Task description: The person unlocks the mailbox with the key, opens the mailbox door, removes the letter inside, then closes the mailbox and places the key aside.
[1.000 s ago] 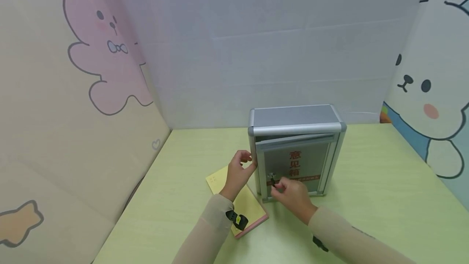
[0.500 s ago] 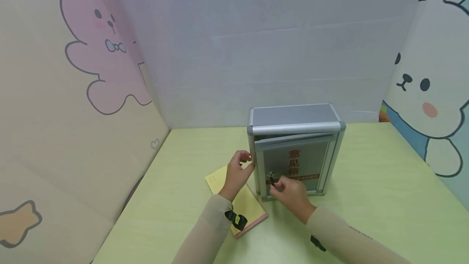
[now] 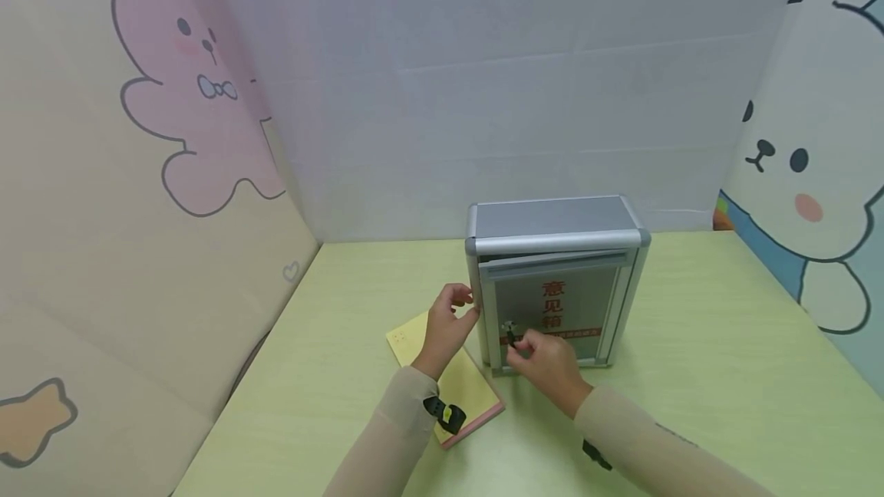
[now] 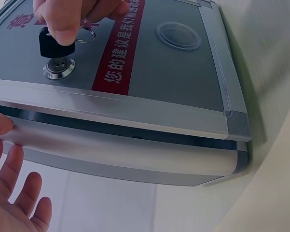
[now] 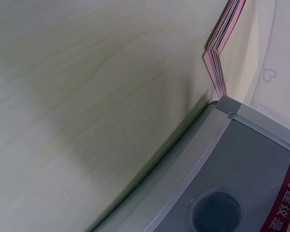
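Grey box: It stands upright on the table, a bit right of the middle, with shiny silver edges.
Box door: It faces me and is a tiny bit open. A dark gap shows along its top and its left side.
Door marks: Red letters go down it, and a red strip with white letters goes across. A clear circle is low on it.
Black key: It sits in the round silver lock, on the left part of the door. A thin metal ring is beside it.
My right hand: My thumb and fingers are squeezed close together on the black top of the key.
My left hand: It is at the left side of the box. My thumb touches the silver edge. My other fingers are loosely bent, with gaps between them, and only touch the box.
Yellow pad: It lies slanted on the table, left of the box, and my left arm reaches over it. Its near edge is pink.
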Tool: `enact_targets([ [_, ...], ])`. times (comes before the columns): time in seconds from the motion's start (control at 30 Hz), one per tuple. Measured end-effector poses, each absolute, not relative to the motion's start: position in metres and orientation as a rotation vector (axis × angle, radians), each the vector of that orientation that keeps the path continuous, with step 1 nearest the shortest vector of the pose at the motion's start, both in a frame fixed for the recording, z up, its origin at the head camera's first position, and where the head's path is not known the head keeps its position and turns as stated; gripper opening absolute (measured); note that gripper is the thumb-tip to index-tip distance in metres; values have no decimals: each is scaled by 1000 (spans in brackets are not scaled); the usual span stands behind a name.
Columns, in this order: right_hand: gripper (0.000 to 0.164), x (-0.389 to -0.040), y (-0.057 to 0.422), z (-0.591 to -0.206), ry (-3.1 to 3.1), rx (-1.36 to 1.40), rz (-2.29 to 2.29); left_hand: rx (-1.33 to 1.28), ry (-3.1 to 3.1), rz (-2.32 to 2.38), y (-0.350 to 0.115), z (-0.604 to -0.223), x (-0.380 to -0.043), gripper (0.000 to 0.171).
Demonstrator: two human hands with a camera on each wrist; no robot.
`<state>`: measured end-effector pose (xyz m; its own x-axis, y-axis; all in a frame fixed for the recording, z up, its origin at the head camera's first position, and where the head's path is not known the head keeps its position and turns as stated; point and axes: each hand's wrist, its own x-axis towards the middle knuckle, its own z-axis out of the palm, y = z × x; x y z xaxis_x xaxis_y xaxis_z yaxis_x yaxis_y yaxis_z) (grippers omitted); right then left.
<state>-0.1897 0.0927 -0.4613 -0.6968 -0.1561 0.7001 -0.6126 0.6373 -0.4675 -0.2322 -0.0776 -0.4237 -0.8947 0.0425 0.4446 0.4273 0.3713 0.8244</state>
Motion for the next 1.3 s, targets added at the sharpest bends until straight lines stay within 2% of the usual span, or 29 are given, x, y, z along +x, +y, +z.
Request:
enact_targets([
  [1.3, 17, -200, 91, -463, -2153, 626, 859, -365, -2316, -1575, -76, -420, -232, 17],
])
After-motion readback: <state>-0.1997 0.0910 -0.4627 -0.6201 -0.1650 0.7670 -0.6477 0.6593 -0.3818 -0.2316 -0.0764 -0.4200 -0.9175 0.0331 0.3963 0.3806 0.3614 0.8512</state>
